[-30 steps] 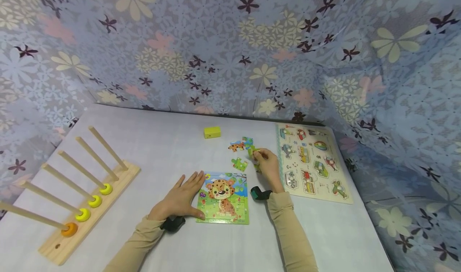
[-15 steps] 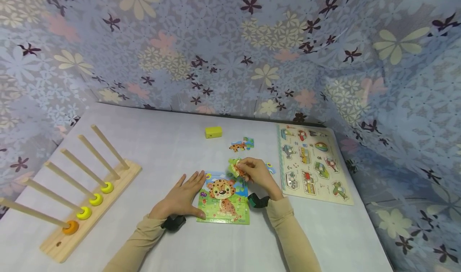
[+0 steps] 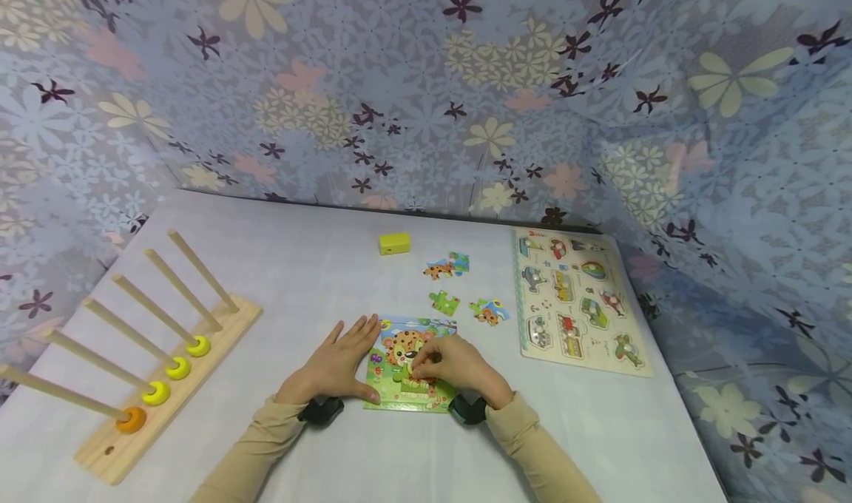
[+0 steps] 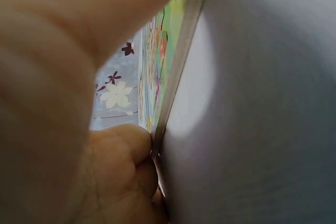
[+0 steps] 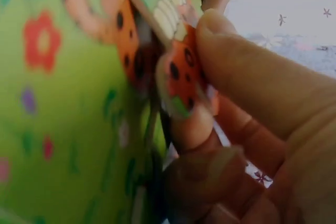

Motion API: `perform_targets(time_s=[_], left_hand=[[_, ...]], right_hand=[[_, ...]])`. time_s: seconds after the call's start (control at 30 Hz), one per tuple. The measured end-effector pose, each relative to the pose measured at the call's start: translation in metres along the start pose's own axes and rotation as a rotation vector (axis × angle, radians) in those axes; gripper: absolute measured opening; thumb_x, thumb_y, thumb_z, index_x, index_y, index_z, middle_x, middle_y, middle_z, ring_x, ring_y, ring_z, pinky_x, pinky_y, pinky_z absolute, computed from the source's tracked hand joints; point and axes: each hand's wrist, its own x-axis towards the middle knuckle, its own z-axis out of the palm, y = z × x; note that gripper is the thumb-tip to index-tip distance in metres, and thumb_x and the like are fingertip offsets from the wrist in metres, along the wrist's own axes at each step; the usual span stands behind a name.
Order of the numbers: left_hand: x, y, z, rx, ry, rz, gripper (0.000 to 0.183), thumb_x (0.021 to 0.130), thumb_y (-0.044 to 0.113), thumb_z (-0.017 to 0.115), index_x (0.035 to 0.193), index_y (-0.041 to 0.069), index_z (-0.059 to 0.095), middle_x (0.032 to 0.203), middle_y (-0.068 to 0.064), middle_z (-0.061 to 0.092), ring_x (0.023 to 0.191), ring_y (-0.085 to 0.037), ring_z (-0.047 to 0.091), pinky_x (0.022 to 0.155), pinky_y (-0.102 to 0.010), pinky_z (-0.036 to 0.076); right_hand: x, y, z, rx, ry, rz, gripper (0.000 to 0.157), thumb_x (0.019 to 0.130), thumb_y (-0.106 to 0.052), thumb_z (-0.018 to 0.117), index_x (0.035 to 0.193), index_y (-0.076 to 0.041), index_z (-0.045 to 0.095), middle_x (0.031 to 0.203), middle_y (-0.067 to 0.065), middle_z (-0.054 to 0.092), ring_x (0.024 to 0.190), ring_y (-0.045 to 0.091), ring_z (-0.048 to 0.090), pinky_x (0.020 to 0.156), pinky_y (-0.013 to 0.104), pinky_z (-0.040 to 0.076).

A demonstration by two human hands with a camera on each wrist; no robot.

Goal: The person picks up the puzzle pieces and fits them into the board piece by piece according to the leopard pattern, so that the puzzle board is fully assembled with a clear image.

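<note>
A square leopard picture puzzle [image 3: 387,402] lies flat on the table. My left hand [image 3: 336,366] rests at its left side, fingers and thumb spread. The left wrist view shows the thumb and a finger against the puzzle's thin edge [image 4: 182,61]. Over the picture, my right hand [image 3: 459,370] pinches a jigsaw piece [image 5: 184,72] between thumb and fingers. Orange with black spots and pale toes, the piece is tilted just off the board surface in the right wrist view. The hand covers part of the leopard.
Loose jigsaw pieces lie beyond the board: a green one [image 3: 444,302], a blue-orange group [image 3: 491,312] and a spotted one [image 3: 438,270]. A yellow block [image 3: 394,244] stands behind. At left is a pegged wooden rack [image 3: 226,325] with rings; at right, a vehicle picture board [image 3: 586,303].
My right hand has picked up a piece from the loose ones and carried it left and nearer, over the middle of the board. My left hand has stayed at the board's edge.
</note>
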Motion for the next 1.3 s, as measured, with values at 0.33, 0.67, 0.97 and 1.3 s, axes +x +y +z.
perform_targets(time_s=[0.33,0.67,0.97,1.3], left_hand=[[0.001,-0.001,0.002,-0.002,0.007,-0.002,0.121,0.067,0.059,0.079,0.153,-0.001,0.018,0.162,-0.016,0.013,0.151,-0.035,0.012,0.121,-0.059,0.006],[0.002,-0.001,0.003,0.005,0.006,-0.009,0.121,0.067,0.059,0.079,0.154,0.000,0.018,0.163,-0.015,0.013,0.151,-0.034,0.011,0.122,-0.058,0.004],[0.002,-0.002,0.005,0.006,0.010,-0.001,0.122,0.066,0.061,0.078,0.153,0.000,0.019,0.163,-0.015,0.013,0.151,-0.034,0.011,0.121,-0.058,0.006],[0.003,-0.004,0.005,0.019,-0.001,-0.007,0.122,0.067,0.061,0.077,0.154,0.001,0.017,0.163,-0.014,0.011,0.152,-0.033,0.010,0.122,-0.057,0.005]], right_hand=[[-0.003,-0.007,0.008,-0.142,0.067,0.026,0.018,0.077,-0.032,0.081,0.083,-0.021,0.067,0.067,-0.010,0.052,0.057,0.005,0.045,0.054,0.021,0.038],[0.000,-0.007,0.012,-0.180,0.067,-0.008,0.015,0.078,-0.031,0.080,0.087,-0.024,0.071,0.066,-0.011,0.051,0.056,0.002,0.043,0.053,0.019,0.036],[-0.002,-0.010,0.011,-0.182,0.001,-0.062,0.012,0.082,-0.027,0.075,0.093,-0.022,0.075,0.061,-0.012,0.058,0.053,-0.002,0.049,0.055,0.018,0.043],[-0.002,-0.010,0.009,-0.156,-0.042,-0.102,0.006,0.086,-0.019,0.073,0.091,-0.018,0.071,0.059,-0.009,0.057,0.051,-0.002,0.049,0.055,0.017,0.044]])
